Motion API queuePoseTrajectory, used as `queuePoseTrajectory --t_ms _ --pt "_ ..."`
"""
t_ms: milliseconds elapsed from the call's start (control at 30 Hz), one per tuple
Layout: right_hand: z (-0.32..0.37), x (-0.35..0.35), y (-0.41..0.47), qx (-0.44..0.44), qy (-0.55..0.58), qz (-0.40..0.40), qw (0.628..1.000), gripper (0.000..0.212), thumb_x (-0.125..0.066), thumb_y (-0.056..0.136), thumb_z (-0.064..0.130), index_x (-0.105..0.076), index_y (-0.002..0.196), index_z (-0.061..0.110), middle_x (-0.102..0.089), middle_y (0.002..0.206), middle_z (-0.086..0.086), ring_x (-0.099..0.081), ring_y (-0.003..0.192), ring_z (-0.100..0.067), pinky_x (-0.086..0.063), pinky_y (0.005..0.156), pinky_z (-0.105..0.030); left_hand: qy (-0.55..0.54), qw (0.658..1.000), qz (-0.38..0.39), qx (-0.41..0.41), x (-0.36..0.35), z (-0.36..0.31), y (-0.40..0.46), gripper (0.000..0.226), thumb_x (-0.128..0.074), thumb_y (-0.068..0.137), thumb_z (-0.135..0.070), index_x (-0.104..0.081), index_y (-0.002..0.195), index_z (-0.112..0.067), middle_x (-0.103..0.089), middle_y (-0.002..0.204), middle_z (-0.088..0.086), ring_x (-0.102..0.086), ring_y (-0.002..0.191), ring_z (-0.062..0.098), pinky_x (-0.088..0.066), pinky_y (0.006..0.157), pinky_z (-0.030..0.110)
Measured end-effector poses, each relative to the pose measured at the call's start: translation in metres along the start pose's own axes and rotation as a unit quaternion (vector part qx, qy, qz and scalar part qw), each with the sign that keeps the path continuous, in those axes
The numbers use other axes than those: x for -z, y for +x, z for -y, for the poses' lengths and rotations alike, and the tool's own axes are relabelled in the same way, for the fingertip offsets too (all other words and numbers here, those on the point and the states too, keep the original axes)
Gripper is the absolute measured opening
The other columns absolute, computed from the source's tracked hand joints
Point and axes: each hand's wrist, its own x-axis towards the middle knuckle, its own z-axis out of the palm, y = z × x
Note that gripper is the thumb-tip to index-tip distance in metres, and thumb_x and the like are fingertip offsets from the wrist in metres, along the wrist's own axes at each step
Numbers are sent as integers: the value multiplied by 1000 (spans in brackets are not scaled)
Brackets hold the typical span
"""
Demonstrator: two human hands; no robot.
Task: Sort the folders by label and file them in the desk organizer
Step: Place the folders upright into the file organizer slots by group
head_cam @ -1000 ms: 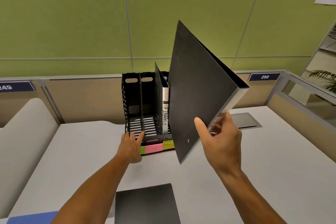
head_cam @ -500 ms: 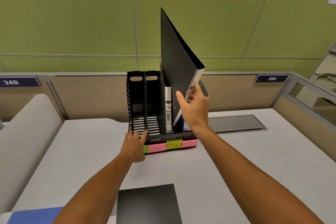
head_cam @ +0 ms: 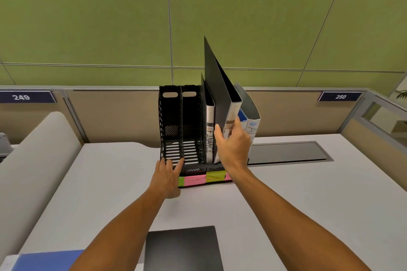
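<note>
A black slotted desk organizer (head_cam: pixel 170 121) stands at the back of the desk, with green and pink sticky labels (head_cam: pixel 195 180) along its front. My right hand (head_cam: pixel 233 147) grips a black folder (head_cam: pixel 217 94) by its spine, tilted, its lower end down in a slot right of a standing black folder with a white FINANCE spine (head_cam: pixel 209 134). A grey folder (head_cam: pixel 251 112) stands in the rightmost slot. My left hand (head_cam: pixel 168 174) rests flat against the organizer's front left corner, fingers spread. The two left slots hold nothing.
Another black folder (head_cam: pixel 182 248) lies flat at the desk's near edge, with a blue folder (head_cam: pixel 48 260) to its left. A grey cable hatch (head_cam: pixel 288 152) sits in the desk right of the organizer. Low partitions and a green wall stand behind.
My right hand has carried the black folder left and down from mid-air into the organizer, turning it more upright. My left hand has stayed at the organizer's front.
</note>
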Motion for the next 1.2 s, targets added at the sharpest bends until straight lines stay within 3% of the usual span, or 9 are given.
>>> queuePoseTrajectory --t_ms 133,300,367,433,567,800,900,1067,1200 --pt "-15 -8 3 -61 -3 35 997 40 -69 92 35 -58 127 18 -69 108 1 -58 91 -7 -57 83 -30 1 1000 2 1 0 0 0 105 -59 86 -57 6 160 -21 -35 150 21 -22 147 44 -15 124 52" --pt "-35 -16 14 -146 -106 225 958 31 -71 89 27 -57 116 22 -68 109 -1 -63 104 -25 -54 89 -43 -8 1000 9 1 1 2 1 105 -60 86 -56 8 160 -21 -32 153 20 -20 148 45 -14 124 54" --pt "-35 -15 16 -149 -108 260 948 36 -69 89 39 -54 119 26 -67 110 2 -62 104 -23 -53 89 -43 -10 1000 6 0 -1 2 2 105 -59 86 -56 8 160 -21 -32 153 19 -20 147 45 -14 124 54" --pt "-29 -14 21 -119 -94 235 960 39 -59 91 53 -50 121 29 -66 110 5 -62 100 -20 -54 86 -42 -14 1000 4 0 -3 2 2 106 -60 86 -56 7 160 -21 -34 151 19 -21 147 45 -14 124 54" --pt "-21 -15 31 -49 -140 191 970 32 -51 100 43 -50 123 21 -67 121 -4 -65 102 -24 -60 81 -42 -23 1000 -3 -1 -5 1 2 105 -61 85 -55 5 160 -22 -35 149 20 -24 145 44 -15 124 53" --pt "-22 -8 20 -126 -87 226 962 20 -54 100 31 -57 117 22 -69 111 1 -64 97 -20 -55 80 -36 -52 999 -1 5 -7 2 3 106 -64 84 -55 4 160 -24 -28 156 20 -13 151 43 -13 125 53" --pt "-38 11 -26 -155 -73 262 950 28 -57 98 23 -55 126 24 -69 119 2 -64 110 -21 -52 86 -34 -66 998 -13 7 -10 3 4 107 -66 83 -56 2 160 -25 -22 159 19 -3 153 44 -9 124 55" --pt "-61 44 -162 -225 -166 394 875 58 -58 97 43 -39 149 27 -49 150 1 -53 131 -22 -44 107 -36 -65 998 -7 1 -10 4 1 109 -67 83 -55 4 160 -26 -10 166 19 4 153 44 -8 124 58" --pt "-33 61 -238 -172 -157 446 864 55 -54 96 45 -39 147 31 -38 146 7 -50 126 -14 -45 105 -28 -105 994 -3 -22 -2 6 -2 103 -64 87 -57 -1 161 -21 -14 165 17 6 153 44 -7 125 56"
